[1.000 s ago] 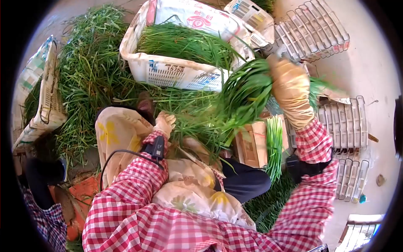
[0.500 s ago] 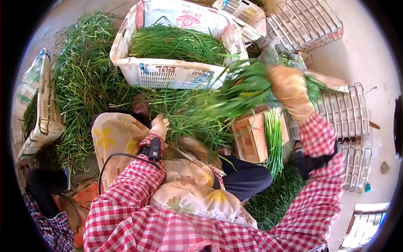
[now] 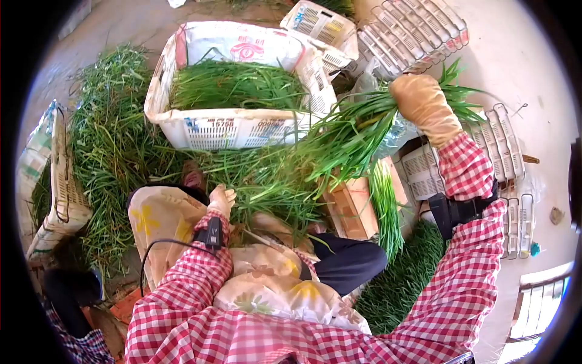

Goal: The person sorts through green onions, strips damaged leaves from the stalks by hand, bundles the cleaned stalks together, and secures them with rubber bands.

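My right hand (image 3: pixel 419 103), in a tan glove, is closed around a bunch of chives (image 3: pixel 357 130). Its long flat green leaves fan out to the left, and a shorter end sticks out right of the glove. My left hand (image 3: pixel 222 199) is near my knee with its fingers apart, beside loose green leaves (image 3: pixel 267 176) spread over the floor and my lap. Below the held bunch stands a wooden box (image 3: pixel 353 209). A neat bundle of chives (image 3: pixel 386 209) leans along its right side.
A white plastic crate (image 3: pixel 233 130) holding cut greens stands ahead. A large leaf pile (image 3: pixel 112 151) lies to the left, near another crate (image 3: pixel 68 188). More crates (image 3: pixel 418 30) are at the right. Dark green bundles (image 3: pixel 406 279) lie by my right leg. Another person's checked sleeve (image 3: pixel 85 346) shows at lower left.
The bunch in my right hand was blurred by motion and now hangs more steadily, with its leaves drooping left. My left hand stays by my knee. The view has shifted slightly.
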### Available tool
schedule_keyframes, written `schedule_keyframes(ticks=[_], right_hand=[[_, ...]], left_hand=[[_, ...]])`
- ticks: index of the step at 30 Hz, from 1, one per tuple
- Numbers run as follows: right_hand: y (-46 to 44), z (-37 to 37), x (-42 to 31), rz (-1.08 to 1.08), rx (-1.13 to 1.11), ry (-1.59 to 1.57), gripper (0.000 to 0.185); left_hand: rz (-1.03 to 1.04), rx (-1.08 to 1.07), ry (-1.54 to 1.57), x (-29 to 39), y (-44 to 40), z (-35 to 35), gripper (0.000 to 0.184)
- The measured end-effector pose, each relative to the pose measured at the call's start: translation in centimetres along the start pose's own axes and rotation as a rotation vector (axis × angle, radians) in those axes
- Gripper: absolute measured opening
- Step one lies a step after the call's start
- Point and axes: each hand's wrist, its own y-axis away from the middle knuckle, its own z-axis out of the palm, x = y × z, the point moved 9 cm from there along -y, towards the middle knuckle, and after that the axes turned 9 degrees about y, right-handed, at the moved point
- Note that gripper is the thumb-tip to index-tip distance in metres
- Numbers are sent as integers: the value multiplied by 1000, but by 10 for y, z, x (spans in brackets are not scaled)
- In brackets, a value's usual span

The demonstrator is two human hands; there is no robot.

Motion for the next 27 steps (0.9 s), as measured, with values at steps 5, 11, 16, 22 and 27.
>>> schedule_keyframes(ticks=[5, 11, 16, 22, 27], right_hand=[[-19, -21, 81, 221, -61, -33, 7], [-3, -75, 166, 641, 211, -86, 11], [12, -55, 80, 700, 386, -21, 7], [41, -33, -185, 285, -43, 150, 60], [70, -71, -278, 91, -173, -483, 66]], left_hand=[[-201, -404, 238, -3, 33, 74, 12], [-103, -389, -3, 14, 101, 116, 28], [-284, -913, -62, -3, 184, 195, 86], [-295, -1034, 19, -14, 206, 218, 100], [-167, -882, 193, 4, 182, 205, 100]])
